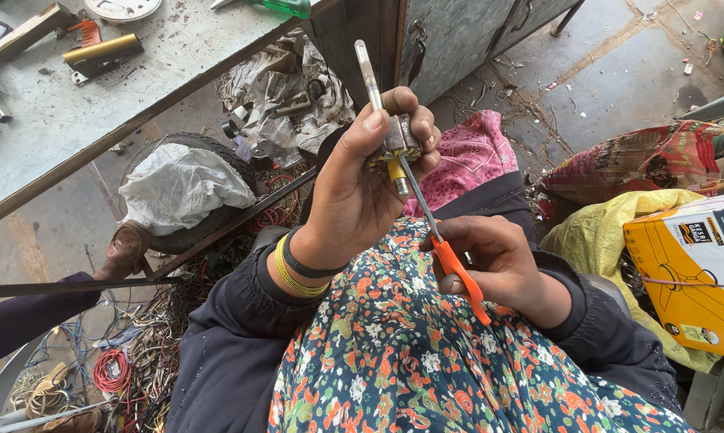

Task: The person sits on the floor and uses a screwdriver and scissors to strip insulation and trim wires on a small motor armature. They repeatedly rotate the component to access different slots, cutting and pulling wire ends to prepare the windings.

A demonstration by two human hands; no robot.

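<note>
Head cam: left hand [354, 192] is clenched around a small metal part [400, 144], raised over the lap. Right hand [498, 265] grips an orange-handled screwdriver [426, 208], whose shaft runs up-left, straight through the part.

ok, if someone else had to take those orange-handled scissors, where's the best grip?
Probably the orange handle, coming from the lower right. The scissors slant with the blades pointing up-left into the small metal part the left hand holds, so the handle end is the only safe part, though the right hand covers much of it.
</note>
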